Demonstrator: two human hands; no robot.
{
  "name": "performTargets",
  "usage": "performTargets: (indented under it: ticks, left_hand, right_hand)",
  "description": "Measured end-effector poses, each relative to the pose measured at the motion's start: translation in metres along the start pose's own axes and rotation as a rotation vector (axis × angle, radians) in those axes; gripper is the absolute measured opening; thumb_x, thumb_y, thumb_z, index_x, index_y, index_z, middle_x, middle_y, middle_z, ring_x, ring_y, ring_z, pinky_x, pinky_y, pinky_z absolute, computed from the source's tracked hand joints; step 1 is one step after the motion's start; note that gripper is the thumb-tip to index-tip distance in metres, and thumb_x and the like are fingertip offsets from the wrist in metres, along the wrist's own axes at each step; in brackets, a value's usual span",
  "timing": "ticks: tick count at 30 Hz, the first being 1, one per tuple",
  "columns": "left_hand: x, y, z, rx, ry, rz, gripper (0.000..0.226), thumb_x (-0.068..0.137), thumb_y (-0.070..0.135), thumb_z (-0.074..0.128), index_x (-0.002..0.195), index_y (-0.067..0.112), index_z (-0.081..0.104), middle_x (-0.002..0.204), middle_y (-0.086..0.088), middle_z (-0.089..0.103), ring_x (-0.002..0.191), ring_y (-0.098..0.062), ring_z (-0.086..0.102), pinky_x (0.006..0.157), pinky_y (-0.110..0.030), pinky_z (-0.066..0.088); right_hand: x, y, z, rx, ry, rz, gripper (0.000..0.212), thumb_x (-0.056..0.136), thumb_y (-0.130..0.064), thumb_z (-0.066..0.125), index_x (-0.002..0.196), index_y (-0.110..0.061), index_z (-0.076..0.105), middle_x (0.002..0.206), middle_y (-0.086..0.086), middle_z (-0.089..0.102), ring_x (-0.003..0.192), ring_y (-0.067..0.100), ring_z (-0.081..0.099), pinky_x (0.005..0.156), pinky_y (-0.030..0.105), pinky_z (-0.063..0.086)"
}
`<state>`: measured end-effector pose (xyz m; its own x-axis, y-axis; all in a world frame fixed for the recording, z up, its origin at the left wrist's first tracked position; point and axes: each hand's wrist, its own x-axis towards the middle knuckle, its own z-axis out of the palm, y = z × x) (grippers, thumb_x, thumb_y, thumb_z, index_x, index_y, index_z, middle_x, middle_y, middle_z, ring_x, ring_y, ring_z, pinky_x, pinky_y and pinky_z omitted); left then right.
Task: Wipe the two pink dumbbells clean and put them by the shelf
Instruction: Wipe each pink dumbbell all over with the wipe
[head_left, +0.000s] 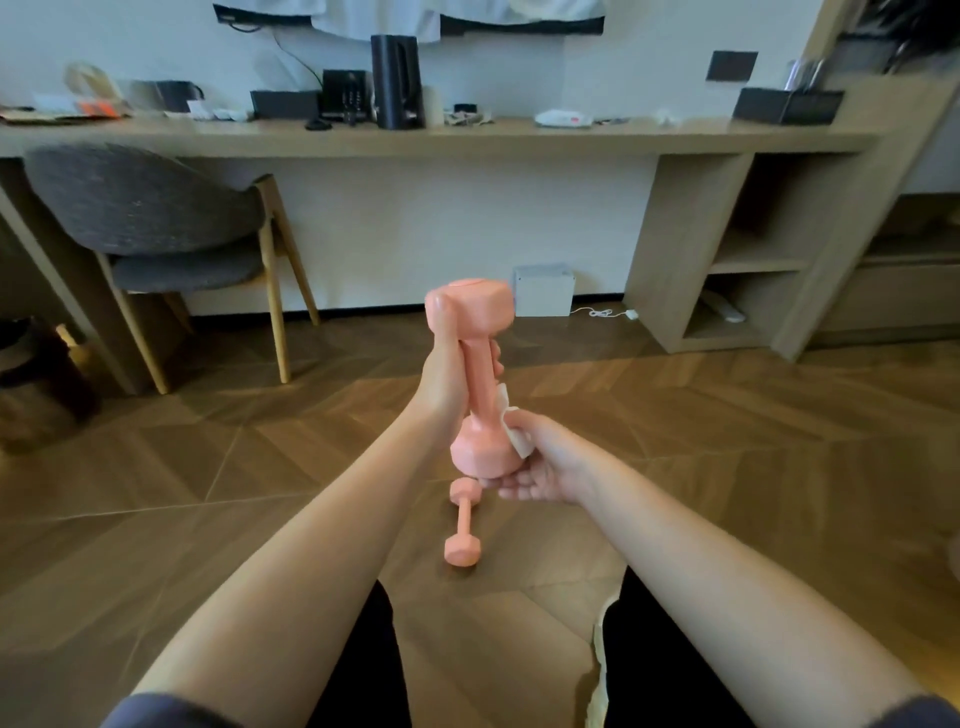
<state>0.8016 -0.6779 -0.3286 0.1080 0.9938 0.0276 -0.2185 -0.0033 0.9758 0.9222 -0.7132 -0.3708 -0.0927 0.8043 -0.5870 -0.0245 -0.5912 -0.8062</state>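
The fingers (496, 358) of the left hand (449, 376) are curled round the shaft of an upright dumbbell (482, 389), just below its upper head, with the thumb laid up along that head. The right hand (543, 465) is cupped under the lower head, and a white wipe (513, 428) is pinched by its thumb against the side of that head and the foot of the shaft. The dumbbell is thus held in the air between the two outstretched forearms. The step in hand is judged to be the wiping of this first dumbbell, at its lower end; how much of it is already clean cannot be told. A second dumbbell (462, 525) lies on the floor (260, 467) directly below the hands, touched by neither; whether it has been wiped cannot be told. Neither dumbbell has been set by the shelf (748, 249), which stands well apart at the right end of a long desk (415, 137), so both placements are judged to remain. The floor is of brown wood laid in a chevron pattern. A grey chair (156, 218) is drawn up under the desk at the left, a white box (543, 291) stands against the wall beneath it, and dark appliances and small clutter are ranged along its top.
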Motion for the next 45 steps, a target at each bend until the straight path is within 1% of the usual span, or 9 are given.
performTargets:
  ticks: [6,10,17,22,28,32,37,41,45]
  left_hand:
    - [0.005,0.012,-0.009,0.050,-0.044,0.094,0.078,0.077,0.081,0.019,0.084,0.019,0.065,0.073,-0.008,0.060,0.071,-0.022,0.055,0.080,-0.042,0.048]
    - [0.017,0.004,-0.021,0.049,-0.070,0.126,0.096,0.071,0.087,0.018,0.088,0.004,0.064,0.072,-0.008,0.060,0.067,-0.020,0.055,0.076,-0.040,0.048]
    - [0.026,-0.026,-0.028,0.120,-0.105,0.077,0.094,0.073,0.087,0.014,0.073,0.003,0.057,0.065,-0.012,0.054,0.064,-0.023,0.050,0.071,-0.038,0.043]
    - [0.027,-0.038,-0.031,0.077,-0.070,0.056,0.103,0.071,0.088,0.017,0.078,-0.007,0.058,0.067,-0.016,0.054,0.065,-0.025,0.050,0.074,-0.044,0.041]
    - [0.018,-0.038,-0.029,-0.165,-0.024,-0.027,0.084,0.080,0.082,0.017,0.073,0.014,0.065,0.060,-0.013,0.047,0.055,-0.023,0.041,0.063,-0.038,0.035]
    - [0.018,-0.031,-0.031,-0.234,0.021,0.012,0.088,0.093,0.073,0.007,0.085,0.006,0.064,0.054,-0.011,0.044,0.051,-0.024,0.037,0.055,-0.033,0.033]
    - [0.018,-0.026,-0.034,-0.324,0.036,-0.046,0.089,0.093,0.073,0.007,0.087,0.004,0.062,0.052,-0.010,0.043,0.049,-0.023,0.036,0.052,-0.032,0.031]
    - [0.015,-0.027,-0.038,-0.253,0.024,-0.037,0.088,0.094,0.072,0.006,0.080,0.005,0.062,0.054,-0.011,0.043,0.050,-0.024,0.036,0.052,-0.032,0.031]
    - [0.012,-0.027,-0.037,-0.268,0.013,-0.046,0.088,0.094,0.072,0.007,0.077,0.006,0.063,0.053,-0.011,0.043,0.049,-0.024,0.035,0.052,-0.032,0.031]
  right_hand:
    - [0.006,-0.017,0.018,0.041,0.042,0.012,0.043,0.097,-0.037,0.046,0.129,-0.008,0.050,0.111,0.022,0.067,0.083,0.034,0.071,0.086,0.042,0.052]
    - [0.022,-0.020,0.020,0.045,0.048,0.018,0.028,0.098,-0.031,0.043,0.107,-0.008,0.056,0.099,0.020,0.067,0.081,0.035,0.069,0.093,0.044,0.051]
    - [0.052,-0.003,0.020,0.050,0.025,0.094,0.038,0.099,-0.030,0.049,0.130,-0.009,0.055,0.119,0.019,0.067,0.088,0.033,0.069,0.070,0.041,0.057]
    - [0.063,0.011,0.014,0.069,-0.007,0.107,0.025,0.099,-0.027,0.048,0.118,-0.012,0.056,0.104,0.015,0.067,0.084,0.034,0.067,0.079,0.044,0.054]
    - [0.064,0.017,0.014,-0.190,0.061,0.010,0.019,0.095,-0.037,0.052,0.088,-0.019,0.054,0.074,0.003,0.059,0.062,0.020,0.057,0.073,0.037,0.048]
    - [0.060,0.014,0.007,-0.224,0.018,-0.018,0.009,0.089,-0.029,0.054,0.084,-0.022,0.052,0.082,-0.001,0.056,0.082,0.021,0.055,0.079,0.033,0.044]
    - [0.058,0.013,0.011,-0.368,0.036,-0.054,0.024,0.071,-0.051,0.053,0.082,-0.030,0.054,0.078,-0.010,0.062,0.084,0.016,0.061,0.082,0.035,0.039]
    - [0.060,0.015,0.010,-0.278,-0.039,0.001,0.015,0.088,-0.029,0.055,0.076,-0.024,0.049,0.063,-0.010,0.053,0.073,0.015,0.049,0.069,0.030,0.034]
    - [0.060,0.014,0.017,-0.443,0.016,-0.028,0.031,0.066,-0.054,0.050,0.080,-0.027,0.053,0.068,-0.011,0.061,0.072,0.013,0.059,0.076,0.035,0.034]
